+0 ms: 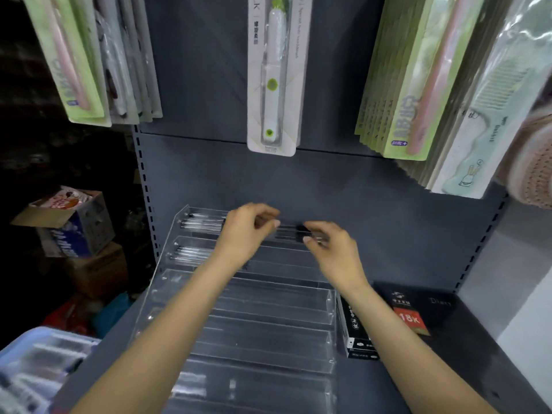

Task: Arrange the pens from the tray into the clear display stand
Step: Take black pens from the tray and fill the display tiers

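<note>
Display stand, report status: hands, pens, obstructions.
Left hand and right hand both pinching pens at top tier of display stand. More pens already racked left. Nothing blocking.

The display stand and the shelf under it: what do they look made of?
The display stand looks like clear glossy plastic, probably acrylic: the shelf shows through its tiers and the edges catch bright glints. The shelf looks like dark grey painted metal with a matte finish, though only the coating shows.

"18k" on red label (410, 319); "lk" on hanging toothbrush pack (273, 76).
</note>
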Action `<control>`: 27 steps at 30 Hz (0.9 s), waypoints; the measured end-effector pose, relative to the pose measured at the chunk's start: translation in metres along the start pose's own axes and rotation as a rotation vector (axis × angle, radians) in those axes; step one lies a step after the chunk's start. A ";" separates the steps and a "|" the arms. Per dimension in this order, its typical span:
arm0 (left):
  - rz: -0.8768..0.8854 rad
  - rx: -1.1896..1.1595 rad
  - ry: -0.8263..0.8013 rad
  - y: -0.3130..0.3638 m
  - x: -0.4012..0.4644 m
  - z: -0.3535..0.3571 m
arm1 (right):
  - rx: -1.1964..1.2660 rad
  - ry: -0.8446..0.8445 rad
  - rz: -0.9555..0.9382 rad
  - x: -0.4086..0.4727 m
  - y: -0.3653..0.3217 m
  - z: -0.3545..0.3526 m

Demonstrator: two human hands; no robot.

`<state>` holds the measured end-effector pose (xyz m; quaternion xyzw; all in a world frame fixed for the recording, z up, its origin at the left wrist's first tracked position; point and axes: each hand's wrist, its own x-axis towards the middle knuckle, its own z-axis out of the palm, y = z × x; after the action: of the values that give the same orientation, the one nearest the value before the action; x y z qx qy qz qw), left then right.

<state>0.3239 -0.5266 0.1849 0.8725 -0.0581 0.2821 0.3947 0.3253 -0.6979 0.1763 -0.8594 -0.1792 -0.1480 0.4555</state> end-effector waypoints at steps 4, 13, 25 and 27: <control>-0.073 -0.030 0.090 -0.010 -0.066 -0.039 | 0.084 -0.090 -0.063 -0.024 -0.028 0.037; -0.471 0.232 0.130 -0.140 -0.221 -0.179 | 0.140 -0.425 -0.140 -0.120 -0.130 0.208; -0.719 0.337 -0.143 -0.315 -0.339 -0.346 | -0.092 -0.781 0.181 -0.205 -0.180 0.455; -0.718 0.338 -0.206 -0.343 -0.341 -0.350 | -0.141 -0.805 0.206 -0.206 -0.174 0.478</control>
<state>-0.0055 -0.0809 -0.0383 0.9136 0.2581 0.0430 0.3114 0.1086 -0.2435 -0.0414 -0.8912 -0.2454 0.2339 0.3015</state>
